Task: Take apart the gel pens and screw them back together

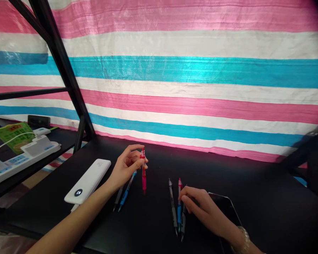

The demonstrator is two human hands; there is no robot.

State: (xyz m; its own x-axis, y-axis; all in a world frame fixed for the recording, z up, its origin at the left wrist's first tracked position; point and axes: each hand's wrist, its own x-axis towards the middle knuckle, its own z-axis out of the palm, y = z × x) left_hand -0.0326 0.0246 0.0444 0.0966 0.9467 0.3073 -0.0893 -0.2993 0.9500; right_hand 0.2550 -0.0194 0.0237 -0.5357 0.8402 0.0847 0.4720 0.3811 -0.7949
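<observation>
My left hand (131, 163) is closed on a red pen (144, 181), which it holds upright above the black table, the index finger on its top end. Under that hand lie a blue pen (127, 192) and a grey pen (117, 201), their upper parts partly hidden. My right hand (201, 208) has its thumb and index finger bent together over a group of pens. That group is a grey pen (172, 204), a pen with a red top and blue grip (179, 213), and another grey pen (183, 225) whose upper part goes beneath the fingers.
A white power bank (88, 181) lies left of my left arm. A dark phone (226, 206) is partly under my right hand. On the lower left surface sit a power strip (23, 158) and a green packet (14, 135). A striped sheet (188, 70) hangs behind the table.
</observation>
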